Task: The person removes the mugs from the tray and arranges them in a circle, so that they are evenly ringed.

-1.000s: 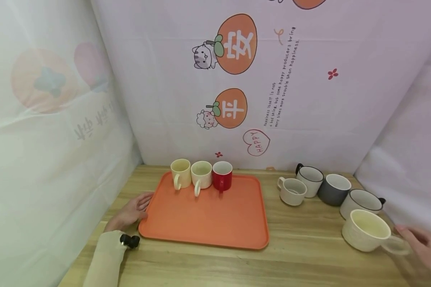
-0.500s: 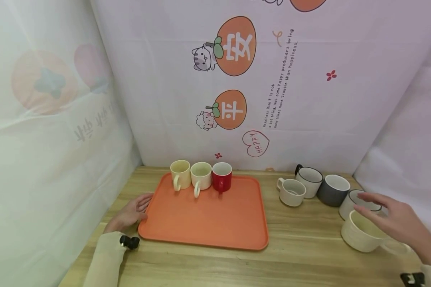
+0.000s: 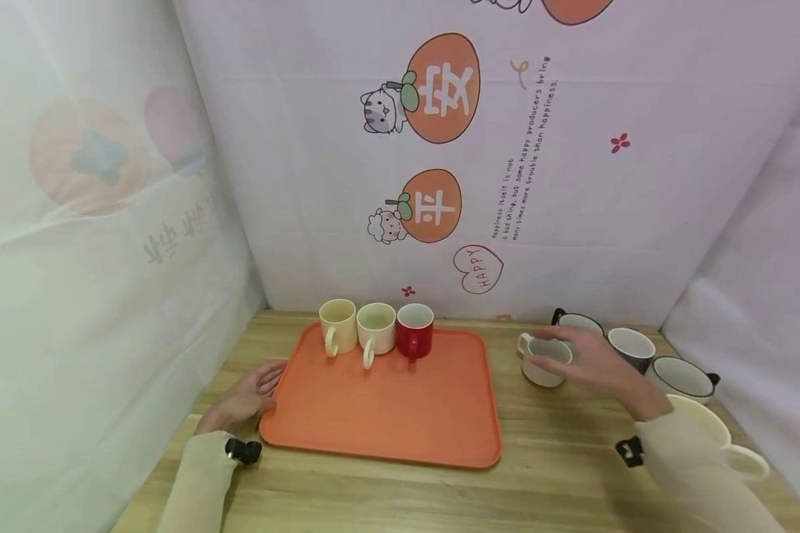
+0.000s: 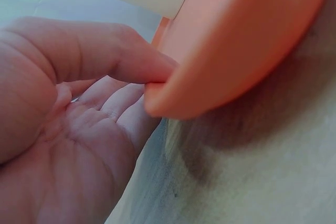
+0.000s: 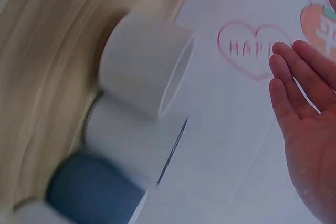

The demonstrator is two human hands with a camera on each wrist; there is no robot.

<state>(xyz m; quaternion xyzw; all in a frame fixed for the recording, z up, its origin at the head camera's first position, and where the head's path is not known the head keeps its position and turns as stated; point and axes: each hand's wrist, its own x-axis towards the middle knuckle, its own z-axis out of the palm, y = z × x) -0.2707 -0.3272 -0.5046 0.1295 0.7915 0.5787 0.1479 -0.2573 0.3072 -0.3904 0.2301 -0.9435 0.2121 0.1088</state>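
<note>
Both arms are wearing long, pale cream sleeves point(image 3: 196, 481) of soft, plain fabric reaching down to the wrists. A small black camera unit point(image 3: 242, 450) is sitting at the left wrist, rounded lens barrel showing against the cuff. A matching black unit point(image 3: 629, 451) is riding at the right cuff point(image 3: 667, 433). The left hand point(image 3: 245, 396) and right hand point(image 3: 590, 363) are going bare: no gloves, rings or watch showing. No cables are showing along either sleeve.
</note>
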